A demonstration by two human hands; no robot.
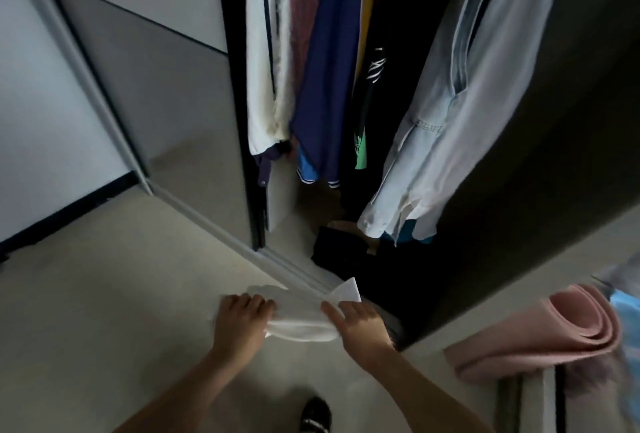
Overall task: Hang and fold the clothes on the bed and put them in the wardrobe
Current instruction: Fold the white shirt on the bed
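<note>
Folded white garment (300, 323): held low in the air between both hands, near the bottom track of the open wardrobe (540, 210) and just outside it.

Grip state: the left hand (242, 316) grips the left end with its fingers curled over the edge. The right hand (360, 325) holds the right end with its fingers laid over the top; its thumb is hidden.

Step in hand, as judged: stowing a folded item; folding looks complete.

Next move: carry the garment far and right, over the track, and lower it flat onto the wardrobe floor beside or on the dark folded pile (341, 252). Keep it below the hem of the hanging pale denim shirt (446, 127). Release both hands together so that the fold holds.
</note>
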